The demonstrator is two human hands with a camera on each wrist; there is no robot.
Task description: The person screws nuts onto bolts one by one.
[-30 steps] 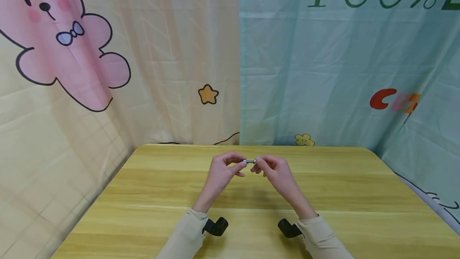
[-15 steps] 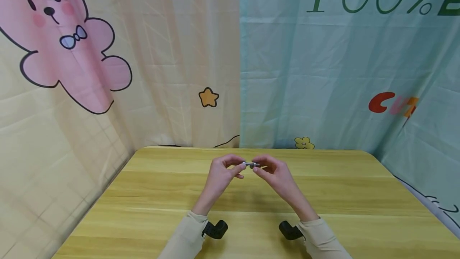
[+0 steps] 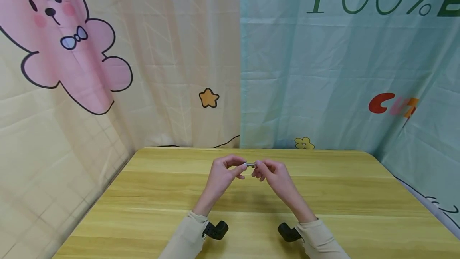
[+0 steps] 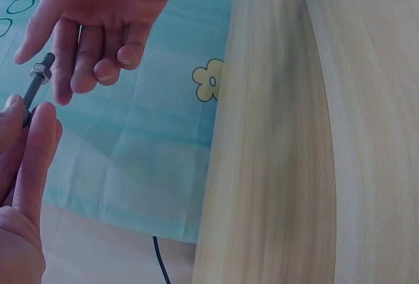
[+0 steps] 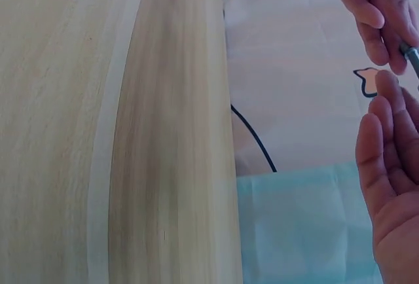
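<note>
Right hand [image 3: 275,174]: thumb has risen, fingertips dropped; released, I see.
Left hand [image 3: 222,172]: grasping the bolt [image 4: 31,92].
Nut [image 4: 39,71]: on the thread, ungripped, I judge.

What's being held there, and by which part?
A grey, threaded metal bolt: the left hand pinches its head end. The right hand is near its other end; contact is unclear.

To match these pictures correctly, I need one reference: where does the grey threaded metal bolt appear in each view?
Head: grey threaded metal bolt, just right of centre, lower half.
Left wrist: bolt, near the left edge, upper half.
Right wrist: bolt, at the right edge, upper half, partly cut off.
Shared landmark: pale yellowish wooden tabletop, seen in all three.
</note>
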